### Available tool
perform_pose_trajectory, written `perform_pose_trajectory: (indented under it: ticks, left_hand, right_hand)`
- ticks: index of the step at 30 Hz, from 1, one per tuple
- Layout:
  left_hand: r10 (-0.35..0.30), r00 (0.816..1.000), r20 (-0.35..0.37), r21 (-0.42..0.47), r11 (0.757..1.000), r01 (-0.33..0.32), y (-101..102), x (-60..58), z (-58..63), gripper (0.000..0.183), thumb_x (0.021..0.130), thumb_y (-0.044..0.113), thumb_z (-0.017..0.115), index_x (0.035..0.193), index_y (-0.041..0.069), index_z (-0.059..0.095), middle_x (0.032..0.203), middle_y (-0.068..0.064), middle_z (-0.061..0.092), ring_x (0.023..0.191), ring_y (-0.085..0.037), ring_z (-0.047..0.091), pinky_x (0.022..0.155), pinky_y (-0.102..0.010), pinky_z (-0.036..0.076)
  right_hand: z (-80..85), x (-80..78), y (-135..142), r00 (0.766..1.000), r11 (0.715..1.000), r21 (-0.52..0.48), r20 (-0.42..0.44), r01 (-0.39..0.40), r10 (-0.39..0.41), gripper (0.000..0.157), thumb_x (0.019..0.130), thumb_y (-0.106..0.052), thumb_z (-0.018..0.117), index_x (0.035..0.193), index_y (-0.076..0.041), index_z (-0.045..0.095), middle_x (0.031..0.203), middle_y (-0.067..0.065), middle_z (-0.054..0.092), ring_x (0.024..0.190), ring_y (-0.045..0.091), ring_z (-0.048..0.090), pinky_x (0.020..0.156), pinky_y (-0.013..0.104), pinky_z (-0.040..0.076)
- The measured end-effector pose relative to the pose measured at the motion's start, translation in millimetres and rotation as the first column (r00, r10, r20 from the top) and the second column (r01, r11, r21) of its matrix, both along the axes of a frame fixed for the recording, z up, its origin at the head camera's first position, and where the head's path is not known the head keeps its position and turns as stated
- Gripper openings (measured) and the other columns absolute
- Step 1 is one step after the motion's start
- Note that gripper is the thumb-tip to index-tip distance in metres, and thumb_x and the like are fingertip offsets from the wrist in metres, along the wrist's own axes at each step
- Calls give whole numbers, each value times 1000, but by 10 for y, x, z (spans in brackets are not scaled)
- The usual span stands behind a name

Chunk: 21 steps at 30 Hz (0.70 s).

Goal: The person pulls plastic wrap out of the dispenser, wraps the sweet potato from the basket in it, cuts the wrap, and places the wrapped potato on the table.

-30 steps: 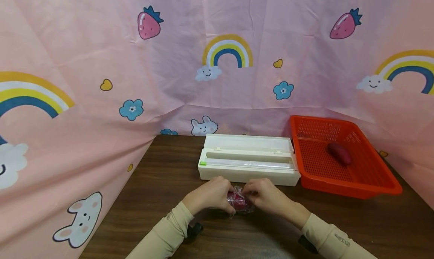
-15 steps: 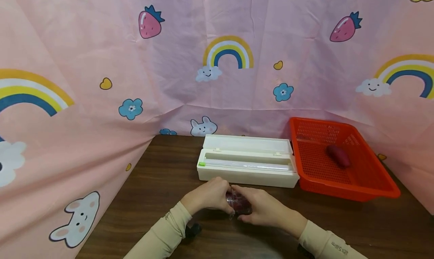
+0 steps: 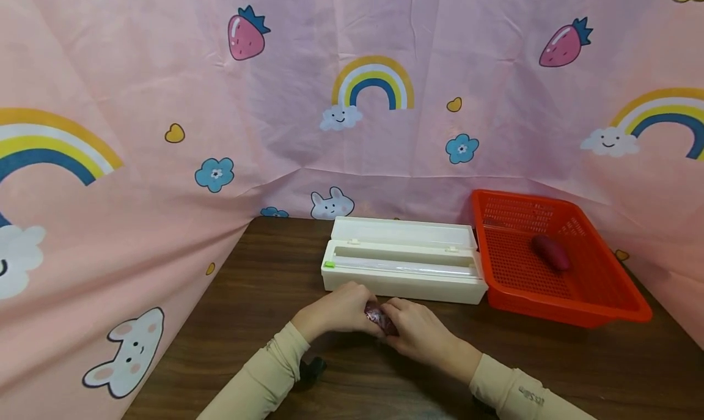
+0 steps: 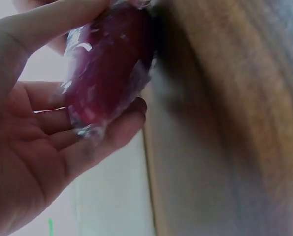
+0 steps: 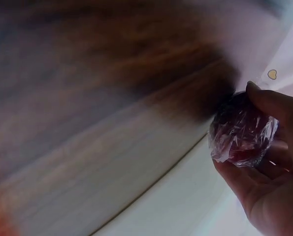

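Observation:
A purple-red sweet potato [image 3: 381, 319], covered in crinkled clear cling film, is held between both hands just above the dark wooden table. My left hand [image 3: 343, 309] grips its left end, thumb on the near side and fingers on the far side. At the other end my right hand [image 3: 420, 331] holds it the same way. Shiny film covers the skin of the sweet potato [image 4: 112, 64] in the left wrist view, with a small gathered twist at its tip. Wrinkled film also bunches over the end of the sweet potato [image 5: 242, 130] in the right wrist view.
Behind the hands stands a white cling film box [image 3: 404, 285], its lid raised and a film roll [image 3: 407, 266] inside. A red plastic basket [image 3: 566, 313] to the right contains another sweet potato [image 3: 551, 252]. A patterned pink cloth [image 3: 385, 145] hangs behind the table.
My right hand has gone from pinching at the film to gripping the sweet potato's right end, and has drawn closer to the left hand. The left hand stays in nearly the same place.

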<state>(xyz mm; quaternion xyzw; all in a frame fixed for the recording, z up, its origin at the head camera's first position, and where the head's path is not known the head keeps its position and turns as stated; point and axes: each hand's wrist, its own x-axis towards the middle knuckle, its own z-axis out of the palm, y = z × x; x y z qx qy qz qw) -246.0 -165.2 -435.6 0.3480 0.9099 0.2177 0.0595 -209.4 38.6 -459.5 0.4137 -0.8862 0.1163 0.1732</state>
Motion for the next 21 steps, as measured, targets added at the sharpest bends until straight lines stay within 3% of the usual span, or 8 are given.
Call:
perform_pose_trajectory:
  ticks: [7,13,17,21]
  left_hand:
    - [-34,999,-32,-32,999,33,12,16,113,35,72,39,92,90,18,72,80,11,67,70,-2,52,65,-20,45]
    - [-83,994,-70,-37,996,81,73,51,82,44,73,30,92,110,16,73,100,9,73,88,-1,61,82,-22,52]
    - [-65,994,-90,-45,997,61,86,77,71,42,74,28,92,110,15,73,99,9,73,86,-1,62,80,-22,52]
    - [-43,994,-103,-47,998,38,94,99,49,45,73,27,92,111,15,72,98,8,73,85,-2,62,79,-22,52]
  right_hand:
    - [47,5,7,1000,1000,-8,-24,-16,16,31,76,-16,86,102,-10,69,95,-1,72,87,12,68,70,30,57]
    - [34,24,23,999,999,-42,-21,-28,27,39,74,-10,86,110,-6,71,99,4,75,90,15,71,74,32,59]
    - [26,13,35,999,998,-57,20,-26,27,45,75,-11,87,116,-5,70,103,4,74,93,15,71,77,32,59]
    - [33,7,68,992,999,-46,126,-14,20,58,77,-20,89,128,-8,65,114,3,72,101,14,69,84,34,59]
